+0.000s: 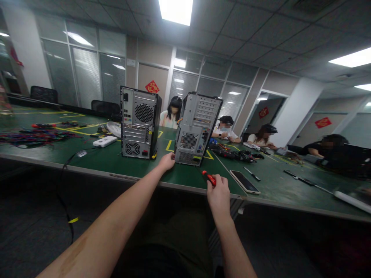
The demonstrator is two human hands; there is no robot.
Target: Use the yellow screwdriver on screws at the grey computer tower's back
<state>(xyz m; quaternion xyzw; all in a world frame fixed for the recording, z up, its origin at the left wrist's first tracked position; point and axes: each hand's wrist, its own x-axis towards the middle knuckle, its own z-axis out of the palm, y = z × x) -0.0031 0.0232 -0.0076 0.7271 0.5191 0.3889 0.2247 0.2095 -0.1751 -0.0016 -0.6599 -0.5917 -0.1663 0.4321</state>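
Head view: screwdriver in right hand, left hand at computer case

The right hand is closed around the red and black handle of a screwdriver, near the lower right of the right computer case; whether its tip touches the case cannot be told. The left hand is at that case's lower left edge, fingers curled in; how firmly they grip cannot be told.

The right case stands on the green surface, near its front edge, its back panel facing the near side. Just left of it, and apart, stands the left computer case, also back panel forward.

Right of the screwdriver lie a phone and a thin pen-like stick. Black cables lie beyond them. Farther left are a white device and a heap of coloured wires. Several people sit on the far side.
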